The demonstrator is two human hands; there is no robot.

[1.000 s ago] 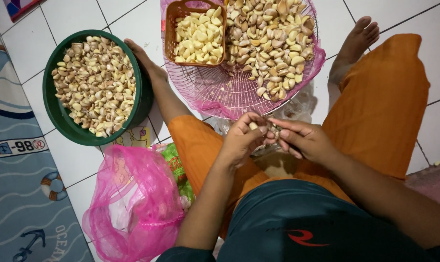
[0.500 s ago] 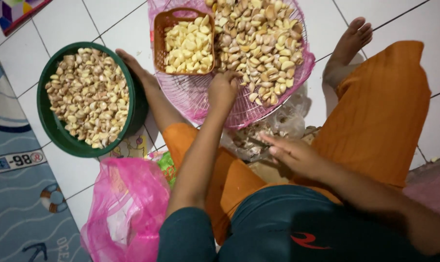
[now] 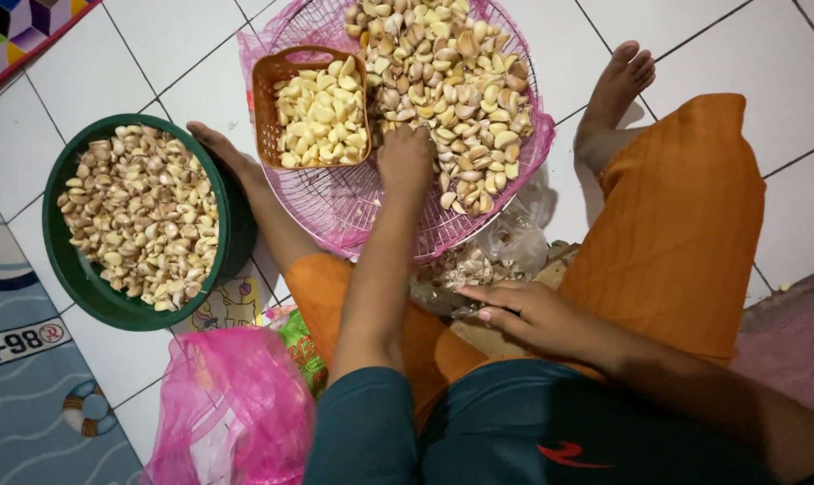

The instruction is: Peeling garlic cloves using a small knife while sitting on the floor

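Seated person sorting garlic cloves on a white tiled floor (image 3: 182, 36), seen from above.

A green basin (image 3: 66, 269) at left holds tan, papery unpeeled cloves; beside it a pink wire tray (image 3: 353, 202) lined with pink mesh carries a heap of unpeeled garlic cloves (image 3: 452, 63), beige to brown-skinned, and an orange plastic basket (image 3: 265, 99) filled with pale yellow peeled cloves (image 3: 321, 112). A pink mesh bag (image 3: 236, 404) lies near the left knee. A clear plastic bag of garlic skins (image 3: 488, 260) sits between the orange-clad legs. The left hand (image 3: 405, 157) rests on the heap's near edge, fingers curled down into the cloves; whether they grip one cannot be told. The right hand (image 3: 523, 310) lies over the lap, fingers loosely extended, holding nothing visible.
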